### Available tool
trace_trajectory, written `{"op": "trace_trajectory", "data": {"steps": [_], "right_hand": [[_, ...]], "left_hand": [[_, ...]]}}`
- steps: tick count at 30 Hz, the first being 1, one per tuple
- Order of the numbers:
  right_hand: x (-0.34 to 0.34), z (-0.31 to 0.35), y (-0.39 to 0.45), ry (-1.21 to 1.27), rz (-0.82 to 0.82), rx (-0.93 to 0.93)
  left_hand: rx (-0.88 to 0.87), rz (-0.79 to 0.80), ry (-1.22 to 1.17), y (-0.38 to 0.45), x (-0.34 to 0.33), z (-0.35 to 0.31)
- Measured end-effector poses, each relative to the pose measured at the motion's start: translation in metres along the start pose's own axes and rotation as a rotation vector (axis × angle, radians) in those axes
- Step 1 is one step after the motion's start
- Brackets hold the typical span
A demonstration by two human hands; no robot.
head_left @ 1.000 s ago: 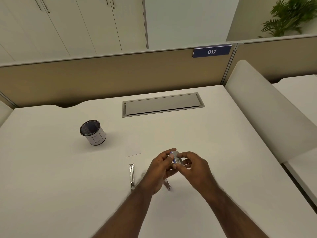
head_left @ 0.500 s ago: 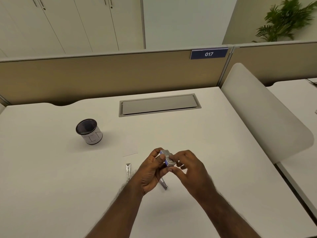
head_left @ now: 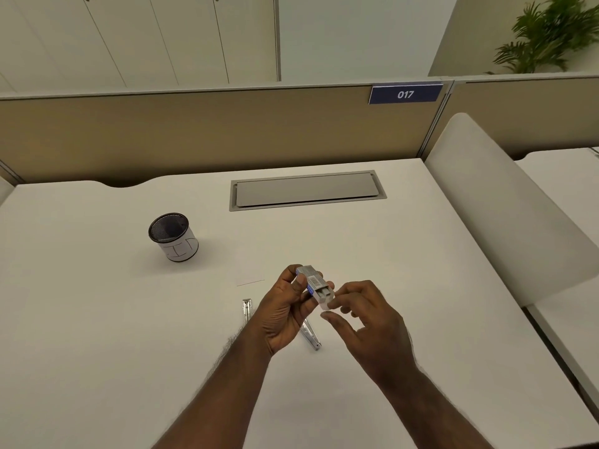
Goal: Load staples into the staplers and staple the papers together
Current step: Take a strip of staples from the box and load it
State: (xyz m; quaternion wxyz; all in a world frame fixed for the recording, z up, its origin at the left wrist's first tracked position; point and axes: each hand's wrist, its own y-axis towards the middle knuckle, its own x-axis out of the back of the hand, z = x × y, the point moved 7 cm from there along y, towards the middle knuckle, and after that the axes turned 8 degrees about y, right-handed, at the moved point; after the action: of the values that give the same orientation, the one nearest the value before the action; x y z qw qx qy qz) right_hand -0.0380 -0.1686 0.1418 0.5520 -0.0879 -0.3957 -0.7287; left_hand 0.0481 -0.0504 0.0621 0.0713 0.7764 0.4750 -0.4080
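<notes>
My left hand (head_left: 285,314) grips a small silver and blue staple box (head_left: 310,280) above the desk. The box's inner tray (head_left: 325,294) sticks out at its near end, and the thumb and forefinger of my right hand (head_left: 366,322) pinch that tray. Two slim metal staplers lie on the white desk: one stapler (head_left: 247,311) just left of my left wrist, the other stapler (head_left: 311,338) partly hidden under my left hand. White paper (head_left: 251,282) lies flat beyond the hands; only its thin edge shows against the desk.
A black mesh pen cup (head_left: 173,236) with a white label stands at the left. A grey cable hatch (head_left: 306,191) sits in the desk near the beige partition (head_left: 194,131). A white side divider (head_left: 505,215) rises at the right edge.
The box's inner tray has been drawn out toward me by my right hand. My left hand has turned the box so that its barcode side faces up.
</notes>
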Motion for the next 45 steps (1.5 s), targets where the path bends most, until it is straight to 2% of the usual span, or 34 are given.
{"op": "trace_trajectory", "data": {"steps": [3,7,10,20,29,40,45], "right_hand": [[0.000,0.001,-0.001,0.089,0.010,-0.027],[0.001,-0.006,0.003,0.224,-0.014,-0.184],[-0.001,-0.010,0.006,0.242,0.035,-0.262],[0.001,0.001,0.017,-0.037,0.320,-0.259],[0.001,0.019,0.024,-0.262,0.470,-0.045],[0.000,0.013,0.029,-0.319,0.540,-0.098],[0.000,0.011,0.030,-0.303,0.516,-0.131]], "left_hand": [[-0.011,0.011,-0.001,-0.002,-0.001,-0.002],[-0.013,0.047,0.004,-0.005,-0.002,-0.004],[-0.004,0.079,0.001,-0.007,-0.003,-0.005],[0.029,0.118,0.112,-0.010,-0.005,-0.006],[0.032,0.091,0.110,-0.008,-0.001,-0.005],[0.038,0.093,0.100,-0.006,-0.001,-0.003],[0.046,0.089,0.067,-0.005,-0.003,-0.002]]}}
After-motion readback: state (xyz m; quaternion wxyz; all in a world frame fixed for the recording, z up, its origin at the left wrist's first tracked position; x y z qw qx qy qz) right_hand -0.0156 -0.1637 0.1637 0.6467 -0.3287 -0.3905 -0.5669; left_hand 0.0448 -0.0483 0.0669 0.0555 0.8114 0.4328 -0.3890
